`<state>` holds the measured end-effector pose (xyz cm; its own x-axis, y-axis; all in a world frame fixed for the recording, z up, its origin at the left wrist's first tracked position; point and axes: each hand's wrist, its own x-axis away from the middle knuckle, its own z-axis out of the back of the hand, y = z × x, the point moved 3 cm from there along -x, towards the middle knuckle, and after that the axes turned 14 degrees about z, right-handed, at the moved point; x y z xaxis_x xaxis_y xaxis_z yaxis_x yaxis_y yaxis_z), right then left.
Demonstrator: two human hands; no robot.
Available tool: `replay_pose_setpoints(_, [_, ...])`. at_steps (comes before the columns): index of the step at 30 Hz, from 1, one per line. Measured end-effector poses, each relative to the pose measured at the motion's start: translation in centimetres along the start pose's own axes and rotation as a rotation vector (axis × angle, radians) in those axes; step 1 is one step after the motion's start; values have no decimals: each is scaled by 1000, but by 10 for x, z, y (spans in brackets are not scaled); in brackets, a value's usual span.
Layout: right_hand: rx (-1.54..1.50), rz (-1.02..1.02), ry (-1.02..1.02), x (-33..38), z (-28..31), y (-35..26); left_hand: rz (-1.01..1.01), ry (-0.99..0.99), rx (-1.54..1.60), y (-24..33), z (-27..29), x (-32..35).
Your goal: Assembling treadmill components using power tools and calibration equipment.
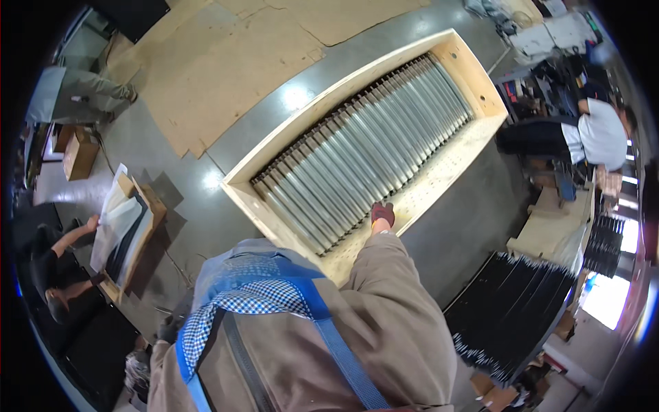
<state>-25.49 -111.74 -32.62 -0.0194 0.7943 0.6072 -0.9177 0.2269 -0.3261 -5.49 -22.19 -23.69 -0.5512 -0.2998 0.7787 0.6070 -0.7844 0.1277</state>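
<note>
My right hand [382,214], in a dark red glove, reaches into a long wooden crate [439,161]. Its fingers look curled at the near ends of a row of grey metal tubes [364,147]; what they hold, if anything, is too small to make out. The tubes lie side by side across the crate, their far ends brownish. Low on the left, beside my body, hangs my left hand [167,329] in a dark glove. Its fingers are too dark and small to read.
Black bars [511,309] are stacked at the right. A person in a white shirt [600,134] stands beyond the crate's right end. To the left, another person's arm [74,237] touches white sheeting over an open carton [141,240]. Flat cardboard [226,75] covers floor behind the crate.
</note>
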Motion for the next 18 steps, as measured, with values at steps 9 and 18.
replay_pose_setpoints(9, [-27, -26, 189, -92, 27, 20, 60, 91, -145, 111, 42, 62])
replay_pose_setpoints(18, [-129, 69, 1, -193, -57, 52, 137, 238, -209, 138, 58, 169])
